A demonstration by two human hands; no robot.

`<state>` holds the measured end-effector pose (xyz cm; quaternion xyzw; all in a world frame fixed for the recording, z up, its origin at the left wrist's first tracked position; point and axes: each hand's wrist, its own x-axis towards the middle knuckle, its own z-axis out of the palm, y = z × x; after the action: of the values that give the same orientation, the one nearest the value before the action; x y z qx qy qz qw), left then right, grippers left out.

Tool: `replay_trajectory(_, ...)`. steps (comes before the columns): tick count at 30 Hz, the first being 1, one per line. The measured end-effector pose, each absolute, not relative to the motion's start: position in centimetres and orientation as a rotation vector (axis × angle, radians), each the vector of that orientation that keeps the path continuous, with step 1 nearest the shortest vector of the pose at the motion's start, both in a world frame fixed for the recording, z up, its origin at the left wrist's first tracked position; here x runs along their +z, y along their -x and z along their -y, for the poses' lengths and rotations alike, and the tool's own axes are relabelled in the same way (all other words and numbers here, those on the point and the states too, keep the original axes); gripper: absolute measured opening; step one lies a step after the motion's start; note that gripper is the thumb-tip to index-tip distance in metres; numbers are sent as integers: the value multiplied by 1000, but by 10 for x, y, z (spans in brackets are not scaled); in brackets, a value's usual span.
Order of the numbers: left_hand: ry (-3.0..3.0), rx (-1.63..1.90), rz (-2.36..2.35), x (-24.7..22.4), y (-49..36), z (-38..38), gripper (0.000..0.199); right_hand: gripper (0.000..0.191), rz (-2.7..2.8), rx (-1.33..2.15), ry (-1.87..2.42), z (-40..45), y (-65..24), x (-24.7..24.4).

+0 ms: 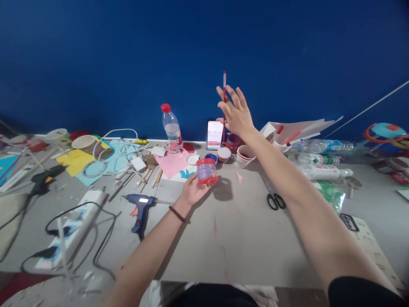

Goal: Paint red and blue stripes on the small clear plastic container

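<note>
My left hand (194,190) holds a small clear jar (207,171) with a red lid and red bottom, its fingers around the underside. Up at the back, my right hand (235,111) has its fingers spread beside a thin red brush (224,94), which stands upright with its tip upward. Whether the fingers touch the brush is hard to tell. Below that hand, a red container (233,140) stands near the brush's lower end. A phone (214,135) showing a timer leans by the wall, with a white-lidded tub (224,154) in front of it.
A blue glue gun (141,209), a white power strip (72,230) and cables lie at the left. A red-capped bottle (171,125) stands at the back. Paper cups (244,157) and black-handled scissors (275,201) are right of centre; plastic bottles (322,172) lie farther right.
</note>
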<state>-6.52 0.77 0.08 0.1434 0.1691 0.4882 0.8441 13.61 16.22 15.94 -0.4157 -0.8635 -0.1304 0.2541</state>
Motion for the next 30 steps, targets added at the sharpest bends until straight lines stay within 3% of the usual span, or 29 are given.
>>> replay_trajectory(5,-308,1041,-375,-2,65,-9,44,44,2093,-62,1099,-119,-147,172)
replay_trajectory(12,-328,1011,-401,-1,64,-9,43,62,2176,616,995,-9,-146,135)
replay_trajectory(30,-435,967,-450,-6,63,-3,35,42,2221,587,1000,13,-138,96)
